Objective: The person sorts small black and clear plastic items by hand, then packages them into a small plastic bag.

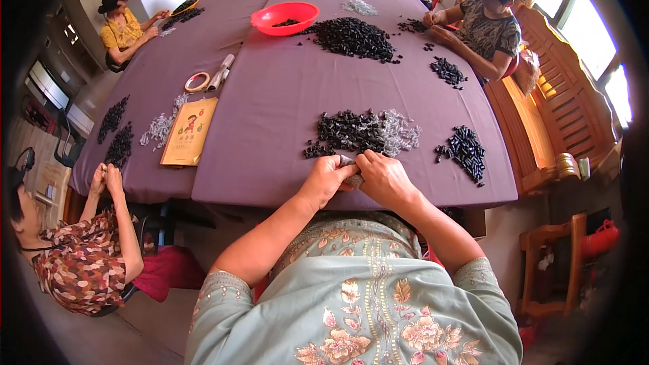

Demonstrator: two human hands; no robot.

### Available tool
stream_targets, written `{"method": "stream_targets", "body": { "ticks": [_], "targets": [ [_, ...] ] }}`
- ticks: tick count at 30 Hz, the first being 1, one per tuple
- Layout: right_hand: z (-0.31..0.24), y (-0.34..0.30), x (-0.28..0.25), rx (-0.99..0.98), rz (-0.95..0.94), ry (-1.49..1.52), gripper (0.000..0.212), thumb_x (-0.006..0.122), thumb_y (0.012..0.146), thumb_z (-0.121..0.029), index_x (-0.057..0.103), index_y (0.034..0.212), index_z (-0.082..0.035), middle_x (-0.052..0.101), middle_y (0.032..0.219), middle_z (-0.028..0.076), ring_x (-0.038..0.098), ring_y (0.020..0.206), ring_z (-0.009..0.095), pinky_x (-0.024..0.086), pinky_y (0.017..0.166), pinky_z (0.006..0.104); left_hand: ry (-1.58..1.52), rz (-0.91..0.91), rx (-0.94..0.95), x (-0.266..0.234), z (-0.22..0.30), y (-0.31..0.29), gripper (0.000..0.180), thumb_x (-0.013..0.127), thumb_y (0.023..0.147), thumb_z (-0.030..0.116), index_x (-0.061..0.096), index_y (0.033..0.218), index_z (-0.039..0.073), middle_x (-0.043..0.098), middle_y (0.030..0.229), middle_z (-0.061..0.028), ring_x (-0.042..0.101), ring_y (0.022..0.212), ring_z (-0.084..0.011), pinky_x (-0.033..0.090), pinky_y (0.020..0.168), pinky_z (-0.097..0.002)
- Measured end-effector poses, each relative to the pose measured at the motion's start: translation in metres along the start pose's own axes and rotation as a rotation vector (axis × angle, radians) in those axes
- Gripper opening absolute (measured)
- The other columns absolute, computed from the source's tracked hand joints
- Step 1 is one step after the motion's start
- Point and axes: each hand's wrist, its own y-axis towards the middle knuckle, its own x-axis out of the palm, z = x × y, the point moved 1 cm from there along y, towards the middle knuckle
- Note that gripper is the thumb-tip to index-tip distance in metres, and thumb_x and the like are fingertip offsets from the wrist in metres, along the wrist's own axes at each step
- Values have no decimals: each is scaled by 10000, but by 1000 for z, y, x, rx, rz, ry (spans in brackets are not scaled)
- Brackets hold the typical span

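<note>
Tabletop (263, 108): long, draped in purple cloth (270, 162); we're at the near edge.
Grey-brown piece (351, 174): small, between our hands at that edge, mostly hidden by fingers; we can't tell its kind.
Grip: our left hand (326, 181) and right hand (384, 177) both closed on the piece, side by side.
Near pile: black pieces (346, 130) just beyond our fingers, clear pieces (401, 131) touching on the right.
Right pile: short black cylinders (465, 153), apart from the near pile.
Left side: yellow booklet (189, 133) flat, tape roll (197, 90) beyond it.
Far middle: big black heap (355, 37), red bowl (301, 11) just beside it, black bits inside.
Right neighbour: person in dark patterned top (488, 30), hands near loose black pieces.
</note>
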Motion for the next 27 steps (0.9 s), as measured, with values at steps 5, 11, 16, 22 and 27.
{"method": "stream_targets", "body": {
  "ticks": [5,11,16,22,27],
  "targets": [
    [-3,-1,-4,-8,2,-52,251,724,735,-192,562,859,-45,586,815,112,651,769,298,531,648,403,32,10,39,-2,-6,-1,141,667,927,178,680,893,41,681,853,-12,634,758,-87,534,638,-247],
    [-4,-4,-4,20,9,-25,265,738,702,-166,561,852,-39,586,823,115,643,774,307,530,660,414,16,23,52,0,-8,-1,146,664,930,187,679,885,49,663,829,5,620,746,-80,543,641,-251],
    [-5,-4,-4,29,30,27,265,743,707,-167,561,854,-40,592,816,118,650,777,306,532,658,415,-13,-3,-1,-5,-7,0,160,652,942,214,684,934,57,679,866,-7,652,752,-98,565,659,-275],
    [-7,-5,-2,42,58,93,261,723,714,-154,542,864,-41,581,801,118,639,758,314,523,651,421,-83,-3,37,-3,-4,-2,159,656,938,206,682,900,54,671,832,-4,620,690,-84,555,628,-257],
    [-2,-9,0,60,9,112,297,703,675,-107,525,901,-30,565,841,128,617,805,348,511,683,437,139,-111,-47,-6,-3,1,186,666,934,227,697,940,44,693,882,-26,651,771,-110,551,691,-270]
  ]
}}
